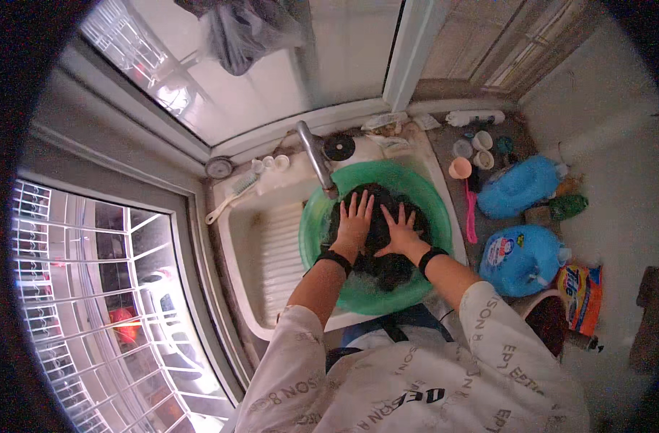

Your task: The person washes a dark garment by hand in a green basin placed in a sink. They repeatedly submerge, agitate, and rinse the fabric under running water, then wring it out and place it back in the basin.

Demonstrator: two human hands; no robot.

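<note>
A round green plastic basin (440, 216) rests over the right part of a white laundry sink (243, 303). Dark wet cloth (394, 273) lies bunched inside it, with some water around its edges. My left hand (355, 224) is spread flat on the cloth, palm down. Beside it, my right hand (402, 230) also lies on the cloth with its fingers apart. Neither hand is closed around the fabric. Over the basin's upper left rim reaches a metal faucet (316, 157). The cloth under my palms is hidden.
A scrub brush (232, 197) lies on the sink's left rim beside the ribbed washboard (280, 260). To the right are two blue detergent jugs (518, 187), a pink-handled brush (470, 216), several small cups (483, 140) and an orange Tide bag (581, 297). A barred window (118, 303) stands left.
</note>
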